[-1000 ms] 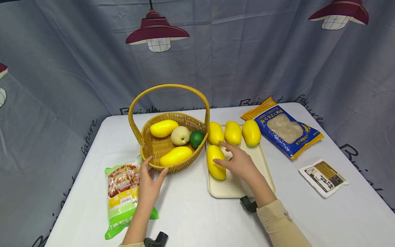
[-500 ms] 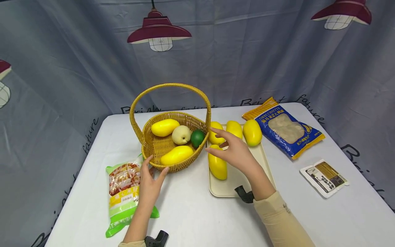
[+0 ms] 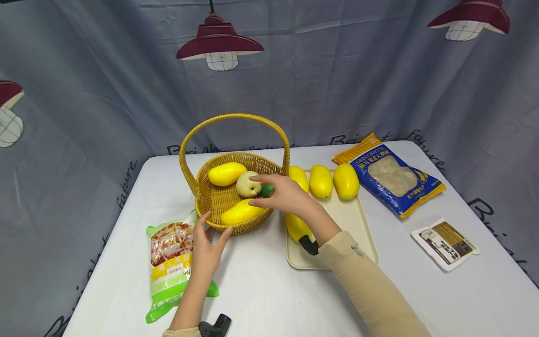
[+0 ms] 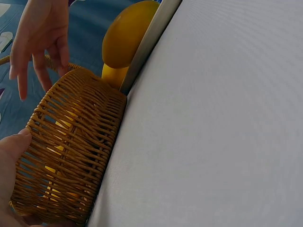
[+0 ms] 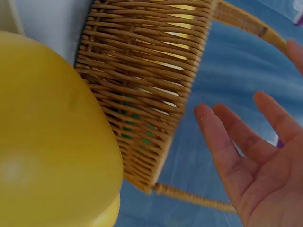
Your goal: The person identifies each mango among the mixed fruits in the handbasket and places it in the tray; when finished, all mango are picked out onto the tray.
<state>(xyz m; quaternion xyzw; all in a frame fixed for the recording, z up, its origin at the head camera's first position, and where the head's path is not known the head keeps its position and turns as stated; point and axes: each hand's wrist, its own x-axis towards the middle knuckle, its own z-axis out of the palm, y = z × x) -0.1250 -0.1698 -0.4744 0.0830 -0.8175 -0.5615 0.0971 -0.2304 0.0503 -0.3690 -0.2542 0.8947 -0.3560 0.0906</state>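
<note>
In the head view a wicker basket (image 3: 202, 199) with a tall hoop handle holds a mango (image 3: 227, 174) at the back, another mango (image 3: 241, 213) in front, a pale pear (image 3: 247, 184) and a dark green fruit (image 3: 267, 190), partly covered. My left hand (image 3: 206, 252) holds the basket's front left edge, its thumb (image 4: 19, 142) at the rim in the left wrist view. Above the basket's right side hovers my right hand (image 3: 288, 194), fingers spread and nothing between them. Several mangoes (image 3: 321, 181) lie on a cream tray (image 3: 349, 220); my right hand and wrist partly hide two of them.
Left of the basket, partly behind my left arm, lies a green and yellow food bag (image 3: 170, 271). A blue pasta bag (image 3: 391, 175) lies beside the tray at the back right. Nearer the right edge is a small white and brown packet (image 3: 444, 244). A grey curtain (image 3: 337, 84) hangs behind.
My right hand has moved left from over the tray's mangoes to above the basket, its fingers still empty. My left hand has stayed on the basket.
</note>
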